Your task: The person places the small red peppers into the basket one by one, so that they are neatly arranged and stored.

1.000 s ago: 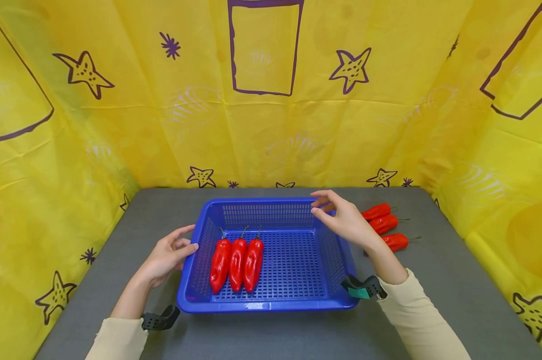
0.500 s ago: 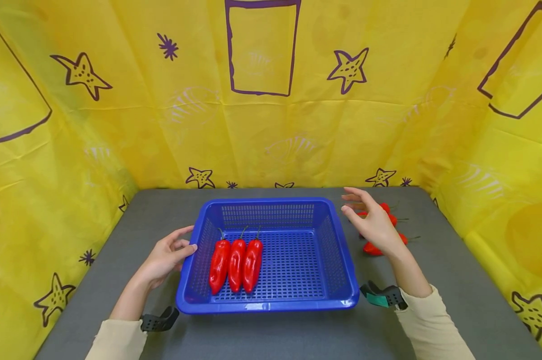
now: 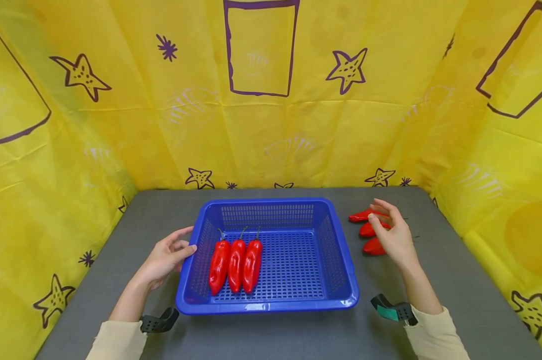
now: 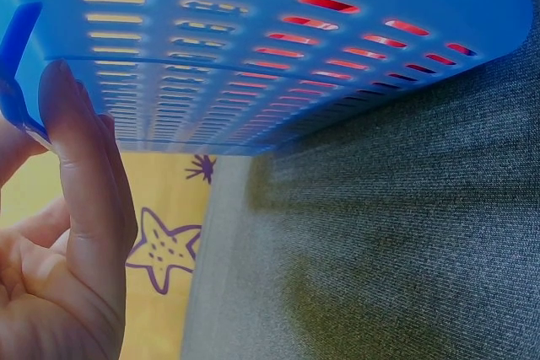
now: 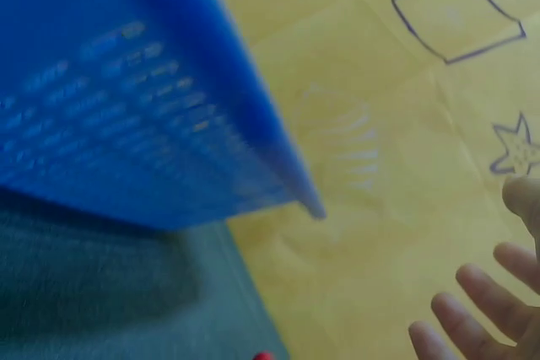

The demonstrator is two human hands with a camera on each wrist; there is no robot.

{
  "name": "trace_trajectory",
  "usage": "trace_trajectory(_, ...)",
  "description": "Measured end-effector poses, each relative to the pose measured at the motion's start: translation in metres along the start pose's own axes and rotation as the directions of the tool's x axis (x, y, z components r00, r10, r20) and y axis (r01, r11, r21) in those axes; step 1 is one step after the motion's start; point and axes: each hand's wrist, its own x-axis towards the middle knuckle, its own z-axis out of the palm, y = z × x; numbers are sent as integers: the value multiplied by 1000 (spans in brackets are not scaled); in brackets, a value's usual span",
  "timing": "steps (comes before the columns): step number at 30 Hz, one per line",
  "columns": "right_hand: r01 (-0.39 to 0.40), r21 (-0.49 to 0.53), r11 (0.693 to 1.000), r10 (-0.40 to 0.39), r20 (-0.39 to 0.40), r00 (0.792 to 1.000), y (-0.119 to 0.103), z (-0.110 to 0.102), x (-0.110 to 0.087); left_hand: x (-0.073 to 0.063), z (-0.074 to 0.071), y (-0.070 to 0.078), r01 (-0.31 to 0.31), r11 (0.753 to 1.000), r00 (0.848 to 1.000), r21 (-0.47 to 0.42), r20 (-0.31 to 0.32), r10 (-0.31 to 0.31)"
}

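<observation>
Three glossy red peppers (image 3: 236, 265) with green stems lie side by side in the left half of a blue plastic basket (image 3: 266, 306). My left hand (image 3: 165, 257) holds the basket's left rim, thumb on top and fingers at the outer side; the left wrist view shows the left hand (image 4: 84, 208) against the slotted wall. Over on the right, my right hand (image 3: 394, 235) hovers above three more red peppers (image 3: 373, 246) on the table, fingers spread and holding nothing. It partly covers those peppers. In the right wrist view, the right hand's fingers (image 5: 485, 301) are apart.
The grey cloth-covered table (image 3: 271, 340) carries everything. Yellow patterned curtain (image 3: 262, 140) encloses the back and both sides. The basket's raised right wall (image 3: 338, 245) stands between the two groups of peppers.
My right hand has moved right, from above the basket's back right corner to over the peppers on the table. The left hand, basket and peppers stay in place.
</observation>
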Motion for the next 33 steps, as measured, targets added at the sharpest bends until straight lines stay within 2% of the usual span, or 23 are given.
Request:
trace_trajectory(7,-77,7,997,77,-69,995,20,-6,-9,0,0,0,4,1000,1000,9,-5,-4)
trace_trajectory(12,-153,29,988,155,-112,982,32,-8,-13,0,-1,-1,-2,1000,1000,10,-2,2)
trace_trajectory(20,-308,28,951,307,-212,928,48,-10,-18,1,0,0,0,1000,1000,1,0,0)
trace_trajectory(33,-453,-38,891,424,-286,859,76,-11,-25,-1,1,1,-1,1000,1000,-3,-6,1)
